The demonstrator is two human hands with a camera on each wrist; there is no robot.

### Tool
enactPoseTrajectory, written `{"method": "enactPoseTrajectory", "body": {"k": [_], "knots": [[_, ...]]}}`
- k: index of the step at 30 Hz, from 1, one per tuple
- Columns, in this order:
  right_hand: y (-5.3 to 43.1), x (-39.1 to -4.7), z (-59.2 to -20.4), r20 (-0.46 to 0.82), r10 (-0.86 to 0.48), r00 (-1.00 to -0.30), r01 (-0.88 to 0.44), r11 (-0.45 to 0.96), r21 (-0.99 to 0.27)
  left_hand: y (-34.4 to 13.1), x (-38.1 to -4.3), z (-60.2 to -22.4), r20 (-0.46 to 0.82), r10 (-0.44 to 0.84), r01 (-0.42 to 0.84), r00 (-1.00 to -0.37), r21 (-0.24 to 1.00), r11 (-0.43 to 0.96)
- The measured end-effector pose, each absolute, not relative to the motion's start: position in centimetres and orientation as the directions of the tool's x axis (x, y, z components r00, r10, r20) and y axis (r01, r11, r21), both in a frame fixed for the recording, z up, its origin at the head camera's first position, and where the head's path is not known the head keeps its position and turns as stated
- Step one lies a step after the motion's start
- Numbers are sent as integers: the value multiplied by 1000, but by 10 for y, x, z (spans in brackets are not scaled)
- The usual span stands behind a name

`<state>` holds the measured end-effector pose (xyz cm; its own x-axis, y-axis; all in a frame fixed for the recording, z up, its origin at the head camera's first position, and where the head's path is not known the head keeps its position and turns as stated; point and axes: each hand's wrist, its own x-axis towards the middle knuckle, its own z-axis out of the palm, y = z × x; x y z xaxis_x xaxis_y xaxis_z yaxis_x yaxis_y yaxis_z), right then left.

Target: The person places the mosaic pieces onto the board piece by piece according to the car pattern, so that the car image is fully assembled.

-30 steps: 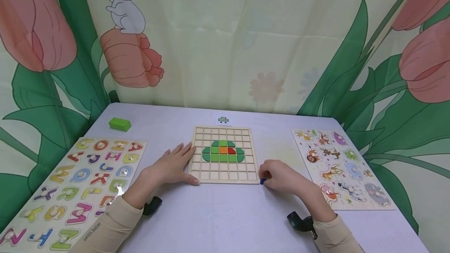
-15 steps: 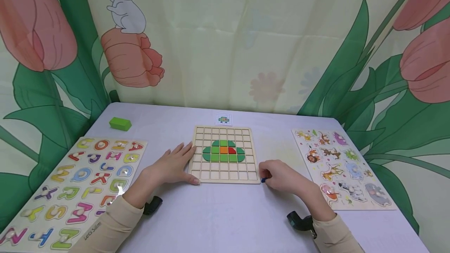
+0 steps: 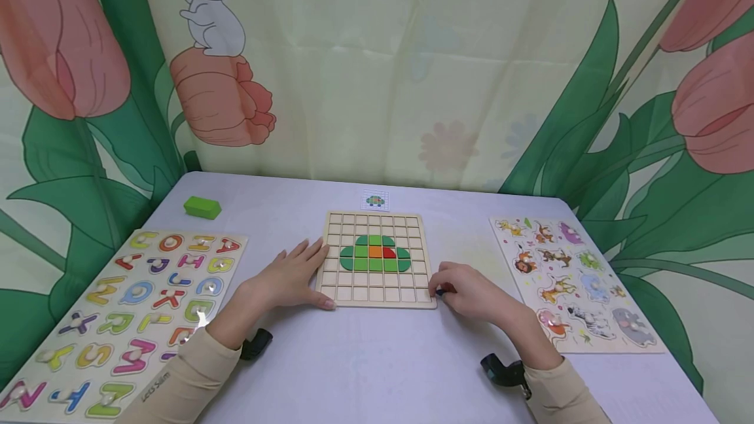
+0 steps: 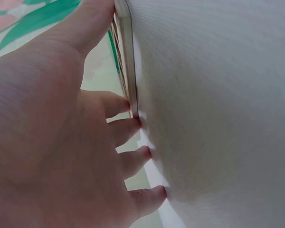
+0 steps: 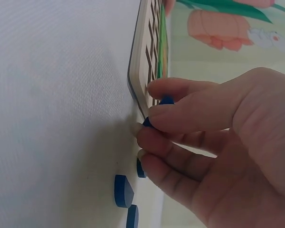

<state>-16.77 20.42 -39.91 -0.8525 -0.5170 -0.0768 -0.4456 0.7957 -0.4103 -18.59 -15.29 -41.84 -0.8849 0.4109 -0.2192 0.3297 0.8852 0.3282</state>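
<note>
A wooden grid board lies mid-table, with green, orange and red pieces set in its cells. My left hand rests at the board's left side, fingers spread, thumb at the near left corner; in the left wrist view the fingertips touch the table. At the near right corner, my right hand pinches a small dark blue piece between thumb and fingers, which partly hide it. Below that hand, in the right wrist view, several blue pieces with a curved side lie on the table.
A small pattern card lies behind the board. On the left are an alphabet puzzle and a green block. An animal puzzle lies at the right, partly behind my right forearm. A patterned curtain hangs behind the table.
My right hand has shifted slightly left and up to the board's right edge, with the blue piece raised in its fingers. The left hand has stayed in place.
</note>
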Motion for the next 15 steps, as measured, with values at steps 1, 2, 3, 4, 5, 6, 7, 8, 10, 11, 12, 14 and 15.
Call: {"method": "enactPoseTrajectory", "body": {"k": [1, 2, 3, 4, 5, 6, 7, 8, 10, 11, 12, 14, 15], "knots": [[204, -168, -399, -70, -522, -850, -452, 792, -410, -153, -186, -418, -221, 409, 327, -885, 329, 886], [203, -168, -399, -63, -526, -848, -458, 788, -411, -153, -186, -418, -222, 407, 325, -886, 330, 886], [203, -169, -399, -54, -530, -847, -463, 783, -416, -153, -185, -418, -223, 406, 323, -886, 330, 887], [203, -169, -399, -44, -533, -845, -468, 777, -421, -153, -185, -417, -225, 404, 320, -887, 331, 888], [202, -170, -398, -38, -532, -846, -468, 775, -425, -153, -185, -417, -226, 403, 318, -887, 332, 888], [201, -170, -398, -29, -533, -846, -470, 769, -433, -153, -184, -416, -227, 402, 317, -887, 332, 888], [200, -171, -398, -22, -531, -847, -468, 766, -439, -152, -184, -416, -227, 402, 317, -887, 333, 888], [199, -172, -397, -16, -528, -849, -466, 763, -448, -152, -184, -416, -227, 402, 317, -887, 333, 888], [198, -173, -397, -6, -527, -850, -465, 755, -462, -152, -183, -415, -227, 402, 317, -887, 336, 887], [197, -173, -397, -4, -528, -849, -465, 752, -468, -152, -183, -415, -226, 403, 317, -887, 336, 887], [196, -174, -397, 1, -532, -847, -469, 745, -473, -152, -183, -415, -225, 404, 318, -886, 337, 886], [195, -174, -397, 10, -537, -844, -474, 737, -482, -152, -183, -415, -223, 406, 320, -886, 339, 885], [194, -174, -397, 14, -539, -842, -477, 732, -486, -152, -183, -415, -222, 407, 321, -886, 340, 884]]}}
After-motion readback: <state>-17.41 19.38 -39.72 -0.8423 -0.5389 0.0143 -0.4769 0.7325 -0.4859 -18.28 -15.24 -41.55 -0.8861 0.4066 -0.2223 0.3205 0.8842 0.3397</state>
